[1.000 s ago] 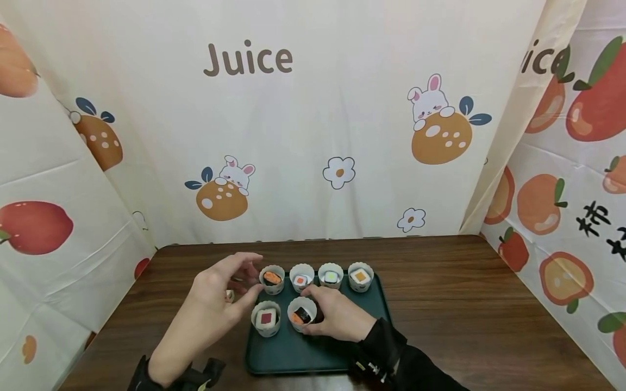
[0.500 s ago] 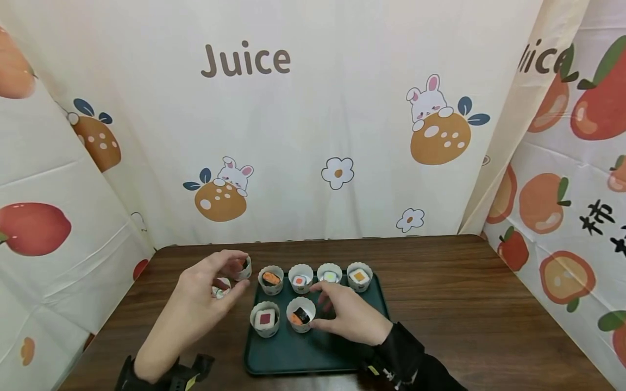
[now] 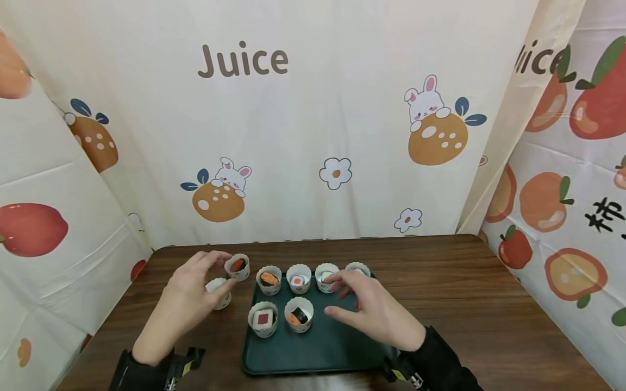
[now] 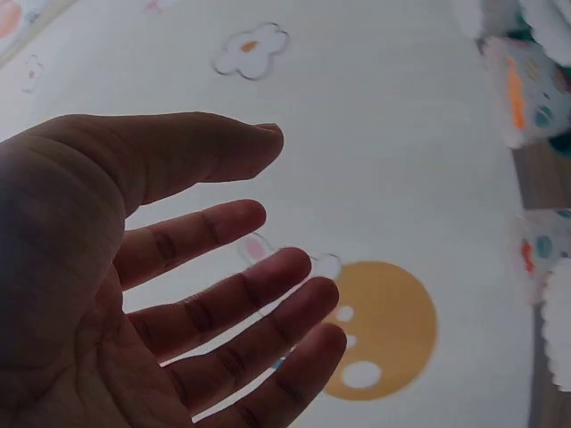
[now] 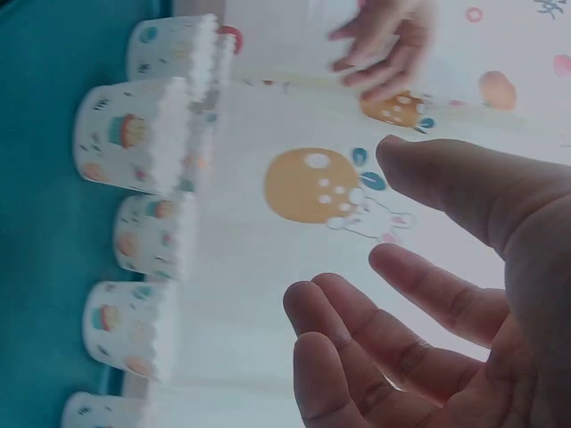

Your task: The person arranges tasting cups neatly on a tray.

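Observation:
In the head view my left hand point(image 3: 188, 296), fingers spread and loosely bent, hovers at the tray's left, holding nothing. Beside its fingertips, on the table, stand a paper cup with an orange-topped sushi piece point(image 3: 238, 265) and a second paper cup point(image 3: 221, 300), partly covered by the hand. My right hand point(image 3: 376, 307) hangs over the right part of the dark green tray point(image 3: 323, 353), its thumb and fingers apart with nothing between them. Closest to its thumb is a paper cup point(image 3: 299, 325) holding orange-and-black sushi. The right wrist view shows that hand point(image 5: 428, 339) open beside patterned cups point(image 5: 125, 134).
A back row of several paper cups point(image 3: 298, 288) with sushi pieces lines the tray's far edge; the right hand overlaps the rightmost. Another cup point(image 3: 263, 330) stands front left. A printed curtain point(image 3: 293, 119) rises behind the brown wooden table point(image 3: 464, 315).
My right hand has let go of the front-row cup and moved right. My left hand has drawn left, away from the tray, uncovering two cups on the table.

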A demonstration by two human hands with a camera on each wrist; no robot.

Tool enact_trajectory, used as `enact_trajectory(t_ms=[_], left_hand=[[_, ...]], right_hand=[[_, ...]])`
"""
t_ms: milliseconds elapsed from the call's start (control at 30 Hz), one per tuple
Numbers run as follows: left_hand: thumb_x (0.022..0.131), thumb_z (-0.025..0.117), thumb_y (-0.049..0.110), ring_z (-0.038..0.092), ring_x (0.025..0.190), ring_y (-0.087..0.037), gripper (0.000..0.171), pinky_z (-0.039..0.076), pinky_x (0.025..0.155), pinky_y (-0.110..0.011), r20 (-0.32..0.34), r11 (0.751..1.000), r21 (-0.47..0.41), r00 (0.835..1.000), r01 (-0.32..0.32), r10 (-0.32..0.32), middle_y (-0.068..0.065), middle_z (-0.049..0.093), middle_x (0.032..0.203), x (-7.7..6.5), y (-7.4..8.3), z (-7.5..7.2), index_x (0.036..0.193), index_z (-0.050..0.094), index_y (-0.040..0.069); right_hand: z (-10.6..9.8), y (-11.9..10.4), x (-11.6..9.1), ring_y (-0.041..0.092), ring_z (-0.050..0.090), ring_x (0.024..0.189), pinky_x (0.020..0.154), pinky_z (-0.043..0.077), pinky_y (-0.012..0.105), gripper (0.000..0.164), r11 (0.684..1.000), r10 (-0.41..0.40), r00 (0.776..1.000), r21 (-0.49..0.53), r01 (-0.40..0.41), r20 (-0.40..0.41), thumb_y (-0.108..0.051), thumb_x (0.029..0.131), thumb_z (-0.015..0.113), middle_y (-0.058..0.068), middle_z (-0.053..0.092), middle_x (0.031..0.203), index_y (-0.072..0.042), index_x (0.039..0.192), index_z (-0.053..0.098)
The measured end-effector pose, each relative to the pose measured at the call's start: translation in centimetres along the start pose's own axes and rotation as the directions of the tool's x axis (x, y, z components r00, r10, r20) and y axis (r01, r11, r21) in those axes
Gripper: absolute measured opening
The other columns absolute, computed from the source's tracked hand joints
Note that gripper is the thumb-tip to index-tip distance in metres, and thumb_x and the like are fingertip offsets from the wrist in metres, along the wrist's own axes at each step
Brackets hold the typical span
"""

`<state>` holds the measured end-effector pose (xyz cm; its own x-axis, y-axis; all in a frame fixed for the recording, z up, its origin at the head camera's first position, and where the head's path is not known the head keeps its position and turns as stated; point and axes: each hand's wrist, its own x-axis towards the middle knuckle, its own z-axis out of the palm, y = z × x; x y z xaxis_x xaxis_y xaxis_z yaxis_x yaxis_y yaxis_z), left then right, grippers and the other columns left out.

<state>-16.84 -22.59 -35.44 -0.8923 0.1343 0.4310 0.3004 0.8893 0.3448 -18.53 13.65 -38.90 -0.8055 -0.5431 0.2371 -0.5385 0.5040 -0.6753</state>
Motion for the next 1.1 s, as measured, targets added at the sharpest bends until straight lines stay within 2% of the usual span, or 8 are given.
enact_trajectory(t_ms=[67, 267, 500, 667, 800, 867, 967, 1100], left_hand=[[0.087, 0.090, 0.019, 0.071, 0.104, -0.032, 0.044, 0.060, 0.083, -0.054, 0.028, 0.999, 0.013, 0.999, 0.033, -0.033, -0.012, 0.072, 0.116, 0.1, -0.6, 0.4, 0.126, 0.071, 0.009], [0.092, 0.084, 0.023, 0.068, 0.111, -0.043, 0.050, 0.059, 0.081, -0.059, 0.134, 0.986, 0.046, 0.977, 0.162, -0.166, -0.024, 0.065, 0.130, 0.4, -2.5, 1.6, 0.135, 0.067, 0.007], [0.091, 0.086, 0.035, 0.067, 0.110, -0.050, 0.069, 0.059, 0.083, -0.063, 0.206, 0.967, 0.118, 0.948, 0.224, -0.245, -0.035, 0.059, 0.133, 0.5, -4.9, 3.2, 0.143, 0.059, -0.001], [0.090, 0.085, 0.045, 0.063, 0.111, -0.054, 0.084, 0.056, 0.089, -0.068, 0.272, 0.947, 0.136, 0.909, 0.290, -0.317, -0.041, 0.055, 0.135, 0.5, -6.2, 3.9, 0.148, 0.052, -0.005], [0.090, 0.083, 0.049, 0.060, 0.117, -0.056, 0.089, 0.054, 0.090, -0.069, 0.315, 0.934, 0.145, 0.880, 0.326, -0.356, -0.042, 0.053, 0.137, 0.3, -7.1, 4.3, 0.150, 0.048, -0.007], [0.091, 0.082, 0.050, 0.059, 0.118, -0.057, 0.089, 0.054, 0.089, -0.069, 0.324, 0.933, 0.145, 0.875, 0.330, -0.360, -0.042, 0.053, 0.137, 0.3, -7.4, 4.4, 0.150, 0.048, -0.007], [0.092, 0.082, 0.048, 0.061, 0.117, -0.057, 0.087, 0.055, 0.088, -0.069, 0.328, 0.936, 0.141, 0.876, 0.324, -0.353, -0.041, 0.057, 0.135, 0.3, -7.7, 4.7, 0.149, 0.049, -0.009], [0.092, 0.083, 0.045, 0.065, 0.112, -0.054, 0.084, 0.057, 0.086, -0.067, 0.328, 0.941, 0.126, 0.882, 0.314, -0.339, -0.040, 0.062, 0.131, 0.4, -7.9, 5.2, 0.145, 0.050, -0.011]], right_hand=[[-0.5, -0.3, -0.2, 0.018, 0.069, 0.107, 0.087, 0.058, 0.032, 0.047, 1.000, -0.005, 1.000, -0.018, 0.005, -0.019, -0.043, 0.102, 0.074, -0.003, 0.071, 0.121, -0.015, 0.138, 0.065], [-1.5, -1.0, -0.6, 0.016, 0.069, 0.105, 0.083, 0.058, 0.028, 0.041, 0.998, -0.006, 0.998, -0.057, 0.002, -0.067, -0.040, 0.100, 0.077, -0.004, 0.071, 0.119, -0.019, 0.134, 0.067], [-2.2, -1.6, -1.0, 0.007, 0.068, 0.104, 0.086, 0.059, 0.027, 0.039, 0.997, -0.025, 0.994, -0.077, 0.017, -0.104, -0.036, 0.098, 0.079, -0.006, 0.072, 0.126, -0.023, 0.133, 0.067], [-2.5, -2.0, -1.1, 0.005, 0.068, 0.104, 0.084, 0.058, 0.028, 0.039, 0.996, -0.041, 0.992, -0.079, 0.031, -0.121, -0.039, 0.099, 0.079, -0.008, 0.071, 0.125, -0.024, 0.133, 0.068], [-2.5, -2.3, -1.1, 0.007, 0.068, 0.104, 0.086, 0.059, 0.028, 0.039, 0.996, -0.055, 0.991, -0.074, 0.046, -0.123, -0.039, 0.099, 0.079, -0.009, 0.071, 0.124, -0.025, 0.133, 0.068], [-2.5, -2.4, -1.1, 0.011, 0.069, 0.104, 0.085, 0.059, 0.028, 0.039, 0.996, -0.058, 0.991, -0.070, 0.049, -0.125, -0.039, 0.099, 0.079, -0.008, 0.071, 0.124, -0.025, 0.133, 0.068], [-2.6, -2.5, -1.2, 0.014, 0.070, 0.104, 0.085, 0.059, 0.027, 0.038, 0.997, -0.055, 0.990, -0.068, 0.046, -0.130, -0.038, 0.098, 0.079, -0.008, 0.072, 0.123, -0.025, 0.133, 0.068], [-2.8, -2.4, -1.5, 0.008, 0.068, 0.104, 0.085, 0.058, 0.026, 0.038, 0.996, -0.043, 0.990, -0.077, 0.033, -0.138, -0.040, 0.099, 0.079, -0.009, 0.072, 0.122, -0.026, 0.132, 0.068]])
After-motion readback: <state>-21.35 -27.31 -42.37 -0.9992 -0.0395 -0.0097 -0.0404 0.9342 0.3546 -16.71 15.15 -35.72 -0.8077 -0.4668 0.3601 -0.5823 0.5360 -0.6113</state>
